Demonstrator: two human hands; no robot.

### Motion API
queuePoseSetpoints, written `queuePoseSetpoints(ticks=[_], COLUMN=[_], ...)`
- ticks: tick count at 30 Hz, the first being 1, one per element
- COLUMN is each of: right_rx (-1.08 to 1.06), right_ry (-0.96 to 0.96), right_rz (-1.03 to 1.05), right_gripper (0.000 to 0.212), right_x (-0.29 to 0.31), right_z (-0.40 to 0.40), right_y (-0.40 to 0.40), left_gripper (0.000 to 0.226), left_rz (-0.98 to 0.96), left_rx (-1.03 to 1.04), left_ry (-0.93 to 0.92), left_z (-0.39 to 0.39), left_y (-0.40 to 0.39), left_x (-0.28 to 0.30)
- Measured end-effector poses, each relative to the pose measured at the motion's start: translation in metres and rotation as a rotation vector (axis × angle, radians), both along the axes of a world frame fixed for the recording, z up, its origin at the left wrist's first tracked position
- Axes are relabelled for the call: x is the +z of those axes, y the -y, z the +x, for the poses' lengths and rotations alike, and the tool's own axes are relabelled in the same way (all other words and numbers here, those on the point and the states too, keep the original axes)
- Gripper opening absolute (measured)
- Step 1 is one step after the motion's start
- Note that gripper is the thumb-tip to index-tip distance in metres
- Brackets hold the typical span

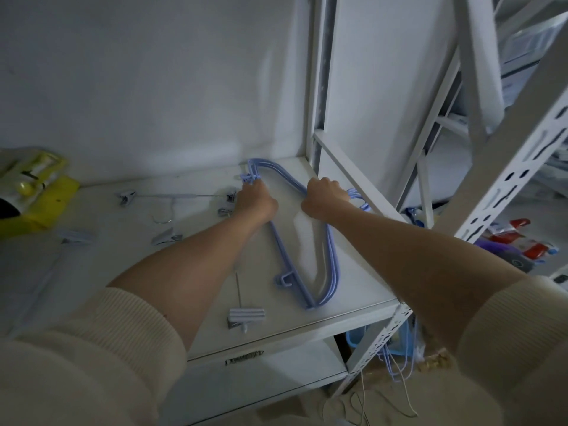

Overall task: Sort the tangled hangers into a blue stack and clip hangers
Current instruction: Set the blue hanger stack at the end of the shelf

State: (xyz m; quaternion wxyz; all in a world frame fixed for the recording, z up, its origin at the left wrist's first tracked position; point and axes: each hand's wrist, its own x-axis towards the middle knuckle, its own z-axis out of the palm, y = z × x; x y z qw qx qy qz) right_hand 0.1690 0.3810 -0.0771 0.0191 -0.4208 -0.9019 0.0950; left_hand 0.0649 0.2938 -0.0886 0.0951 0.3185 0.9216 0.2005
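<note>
Ribbed cream sleeves (92,348), both hands (256,201) gripping smooth blue hangers (325,272)

Both arms reach out over the white shelf (353,305). The left hand (255,201) grips the far corner of the blue hangers (330,259), the right hand (325,199) curls round their hook end. The stack lies flat near the shelf's right edge. Clip hangers (175,196) lie scattered to the left, beside a yellow box (49,207).
</note>
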Motion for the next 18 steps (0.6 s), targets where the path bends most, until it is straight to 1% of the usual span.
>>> queuePoseSetpoints(ticks=[4, 7, 9, 12, 14, 18], right_rx=[0.066, 0.138, 0.197, 0.254, 0.337, 0.504], right_ry=[-0.061, -0.119, -0.132, -0.127, -0.082, 0.104], right_rz=[0.076, 0.142, 0.154, 0.117, 0.079, 0.021], right_gripper=[0.03, 0.032, 0.032, 0.032, 0.03, 0.023], right_x=[0.019, 0.032, 0.042, 0.051, 0.047, 0.022], right_z=[-0.01, -0.026, -0.039, -0.063, -0.08, -0.101], right_y=[0.014, 0.03, 0.047, 0.076, 0.093, 0.12], left_gripper=[0.046, 0.038, 0.034, 0.034, 0.033, 0.028], left_rz=[0.083, 0.128, 0.151, 0.159, 0.153, 0.121], left_rx=[-0.018, -0.033, -0.016, 0.057, 0.103, 0.132], left_ry=[-0.095, -0.172, -0.182, -0.173, -0.18, -0.174], left_z=[-0.015, -0.033, -0.051, -0.079, -0.095, -0.118], left_y=[0.023, 0.052, 0.078, 0.122, 0.151, 0.193], left_x=[0.018, 0.035, 0.042, 0.045, 0.046, 0.043])
